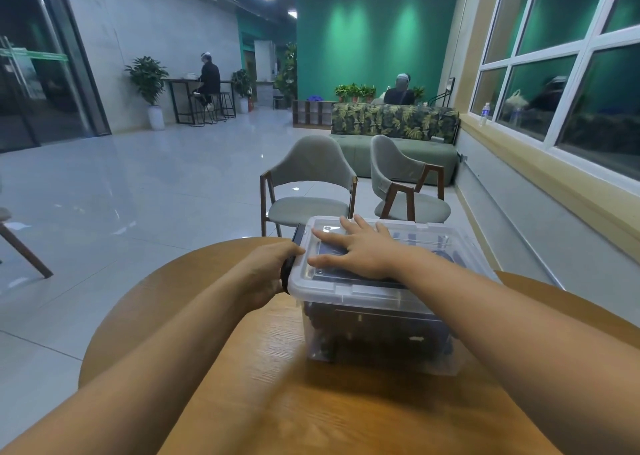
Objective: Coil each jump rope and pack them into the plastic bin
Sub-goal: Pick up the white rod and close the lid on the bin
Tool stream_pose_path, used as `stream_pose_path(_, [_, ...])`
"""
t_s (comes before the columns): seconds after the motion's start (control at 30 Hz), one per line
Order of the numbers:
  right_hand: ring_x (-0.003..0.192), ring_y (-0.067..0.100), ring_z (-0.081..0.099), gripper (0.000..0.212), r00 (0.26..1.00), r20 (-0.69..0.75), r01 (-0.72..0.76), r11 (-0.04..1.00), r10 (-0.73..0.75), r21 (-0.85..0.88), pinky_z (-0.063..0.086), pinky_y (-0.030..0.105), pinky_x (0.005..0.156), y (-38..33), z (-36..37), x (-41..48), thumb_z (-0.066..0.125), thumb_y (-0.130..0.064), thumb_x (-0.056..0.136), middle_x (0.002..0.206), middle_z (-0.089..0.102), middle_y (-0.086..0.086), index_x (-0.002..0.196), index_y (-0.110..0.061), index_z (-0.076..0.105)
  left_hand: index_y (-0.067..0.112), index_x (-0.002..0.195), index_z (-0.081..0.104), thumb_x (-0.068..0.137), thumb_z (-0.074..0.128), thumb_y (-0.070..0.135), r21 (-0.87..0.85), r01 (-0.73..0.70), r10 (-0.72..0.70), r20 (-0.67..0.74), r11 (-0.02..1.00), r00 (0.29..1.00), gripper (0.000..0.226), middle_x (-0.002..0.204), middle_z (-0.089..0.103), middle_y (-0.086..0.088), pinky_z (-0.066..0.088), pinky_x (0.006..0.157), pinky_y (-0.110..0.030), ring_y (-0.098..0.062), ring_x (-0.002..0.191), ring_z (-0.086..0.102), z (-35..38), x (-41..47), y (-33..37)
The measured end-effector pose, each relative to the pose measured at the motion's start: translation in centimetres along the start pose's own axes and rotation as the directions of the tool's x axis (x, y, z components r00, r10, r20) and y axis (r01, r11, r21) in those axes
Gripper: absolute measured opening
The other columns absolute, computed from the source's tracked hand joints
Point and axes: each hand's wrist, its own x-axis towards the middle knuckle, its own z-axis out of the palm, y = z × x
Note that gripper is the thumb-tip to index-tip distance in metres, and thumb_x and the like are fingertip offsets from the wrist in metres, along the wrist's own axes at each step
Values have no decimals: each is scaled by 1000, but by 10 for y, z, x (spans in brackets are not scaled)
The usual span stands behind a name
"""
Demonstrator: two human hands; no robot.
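Your right hand lies flat on the lid of the bin, fingers straight and spread, pressing on the lid's left half. Your left hand is at the bin's left end, fingers curled round the black latch that stands just outside the rim there. The bin sits on the surface with its long axis running left to right across you, the right end angled a little away. The ropes show only as a dark mass through the bin's clear wall, inside and under the lid. You cannot tell from here how many there are or how neatly they are coiled. Nothing of them appears outside the bin, so packing looks done and closing looks like the step in hand. The move turns on the latch: it lies against your left fingers, on the left of the lid's edge, and it probably has to swing in over that edge while your right hand holds the lid down. Keep the pressing hand near the bin's left end so the rim seats. The bin's right end is nearer your right hand, and whether a latch there is closed cannot be made out.
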Motion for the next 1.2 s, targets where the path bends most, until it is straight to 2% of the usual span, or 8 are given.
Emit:
stream_pose_path(0.4, [165, 33, -12, 94, 1000, -8, -22, 1000, 22, -4, -11, 69, 127, -3, 2, 0, 22, -103, 74, 181, -6, 1, 160, -68, 7, 29, 145, 43, 107, 53, 29, 248, -47, 26, 85, 968, 996, 39, 124, 64, -14, 63, 93, -41, -34, 112, 67, 16, -3, 10])
stream_pose_path(0.63, [165, 34, -11, 95, 1000, -29, -2, 1000, 2, 5, -9, 70, 127, -1, 1, 1, 21, -103, 73, 181, -5, 1, 160, -67, 9, 23, 143, 48, 107, 55, 32, 422, -48, 42, 23, 905, 999, 37, 120, 65, -11, 62, 95, -44, -30, 107, 69, 16, -1, 17])
stream_pose_path(0.8, [165, 34, -10, 96, 1000, -25, 2, 1000, -2, -1, -7, 69, 128, 0, 0, 2, 21, -102, 75, 181, -3, 3, 163, -64, 9, 28, 161, 29, 109, 48, 38, 653, -118, 200, -53, 748, 978, 56, 149, 50, -4, 55, 95, -38, -26, 120, 57, 32, 1, 23])
stream_pose_path(0.9, [166, 33, -7, 86, 1000, -26, -4, 1000, 4, -12, -4, 66, 130, 2, -4, 1, 30, -89, 93, 181, 1, 5, 168, -51, 11, 28, 162, 31, 110, 43, 45, 802, -231, 342, 35, 551, 939, 57, 168, 29, -2, 42, 113, -47, -29, 144, 41, 50, 3, 30])
stream_pose_path(0.97, [166, 32, -1, 80, 999, -38, 3, 1000, -2, 20, 0, 63, 131, 5, -8, 0, 40, -76, 101, 180, 6, 4, 170, -43, 15, 30, 161, 34, 106, 40, 58, 893, -238, 369, 89, 382, 925, 61, 172, 21, -1, 33, 120, -53, -30, 153, 30, 63, 5, 37])
stream_pose_path(1.03, [165, 29, 13, 75, 998, -54, 35, 997, -31, 73, 11, 57, 133, 9, -15, -10, 50, -65, 104, 179, 18, 2, 169, -39, 24, 33, 158, 39, 103, 37, 67, 920, -243, 374, 118, 307, 920, 65, 168, 33, -3, 38, 119, -55, -30, 148, 39, 76, 7, 44])
stream_pose_path(1.13, [139, 25, 52, 56, 995, -92, 45, 978, -27, 203, 43, 44, 116, 19, -29, -33, 63, -45, 105, 157, 53, 2, 157, -30, 50, 32, 152, 47, 103, 35, 67, 865, -330, 360, 191, 378, 913, 61, 151, 54, -3, 49, 105, -39, -25, 129, 56, 97, 10, 50])
stream_pose_path(1.2, [118, 22, 61, 45, 995, -94, 4, 974, 17, 226, 47, 37, 98, 33, -35, -47, 65, -36, 104, 140, 64, 2, 148, -26, 58, 31, 153, 46, 105, 32, 65, 841, -390, 356, 258, 375, 898, 61, 150, 55, -4, 46, 108, -39, -25, 130, 55, 114, 12, 51])
